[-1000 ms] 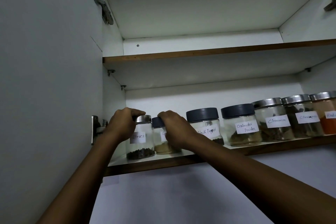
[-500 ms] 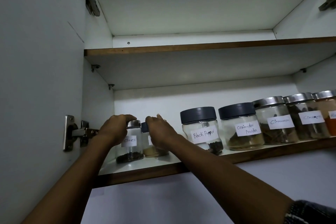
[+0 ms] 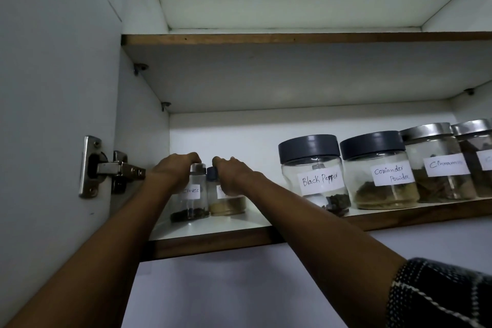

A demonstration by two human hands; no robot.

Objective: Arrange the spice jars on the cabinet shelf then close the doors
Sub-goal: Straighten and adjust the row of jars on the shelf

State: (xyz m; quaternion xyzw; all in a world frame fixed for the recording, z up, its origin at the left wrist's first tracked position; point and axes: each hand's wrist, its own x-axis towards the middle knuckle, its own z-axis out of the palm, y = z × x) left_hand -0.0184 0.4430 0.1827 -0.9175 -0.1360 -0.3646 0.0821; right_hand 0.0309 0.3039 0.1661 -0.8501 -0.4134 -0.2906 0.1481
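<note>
On the lower cabinet shelf [image 3: 213,229], deep at its left end, stands a clear jar labelled Cloves [image 3: 190,200] with a silver lid. My left hand [image 3: 173,170] grips it from above. Touching it on the right is a dark-lidded jar of tan powder [image 3: 226,205], its label mostly hidden by my right hand [image 3: 234,178], which is closed around it. Further right along the front edge stand the Black Pepper jar [image 3: 314,173], the Coriander Powder jar [image 3: 383,170] and a silver-lidded Cinnamon jar [image 3: 439,162].
The left cabinet door [image 3: 53,114] stands open, held by a metal hinge [image 3: 106,168] close to my left wrist. The upper shelf [image 3: 292,38] holds nothing visible. Another silver-lidded jar [image 3: 479,157] is cut off at the right edge.
Both hands have pushed the Cloves jar and the tan powder jar further back on the shelf, toward the left rear corner. My head moved closer and left.
</note>
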